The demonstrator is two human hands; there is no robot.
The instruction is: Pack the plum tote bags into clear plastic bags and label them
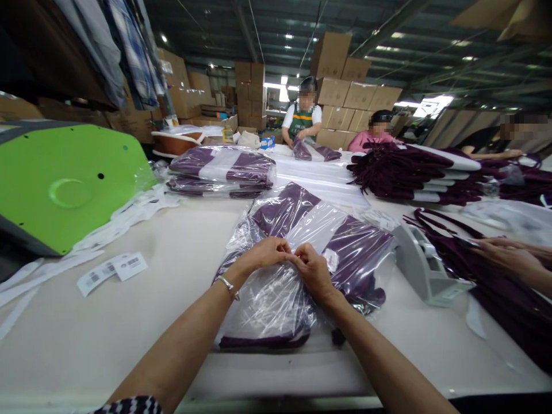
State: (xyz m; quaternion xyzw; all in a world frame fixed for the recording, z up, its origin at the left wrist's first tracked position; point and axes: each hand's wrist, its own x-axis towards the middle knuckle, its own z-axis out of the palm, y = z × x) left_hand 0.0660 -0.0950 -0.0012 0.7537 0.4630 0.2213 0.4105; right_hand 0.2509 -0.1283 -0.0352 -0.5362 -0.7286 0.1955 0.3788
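Note:
Directly in front of me on the table lies a clear plastic bag (267, 299) with a folded purple garment (284, 207) inside. A pale band of paper (317, 227) crosses the garment under the film. My left hand (269, 251) and my right hand (313, 269) meet over the middle of the bag, their fingertips pinched close together on the plastic. A small white sticker (331, 260) shows just right of my right hand. The film between my fingers is too fine to make out in detail.
Bagged purple garments (222, 167) are stacked behind on the left, near a green machine (73, 184). Barcode labels (112, 273) lie at left. A grey tape dispenser (426, 264) stands at right, beside a co-worker's hands (509, 259). Unbagged purple garments (418, 172) are piled beyond.

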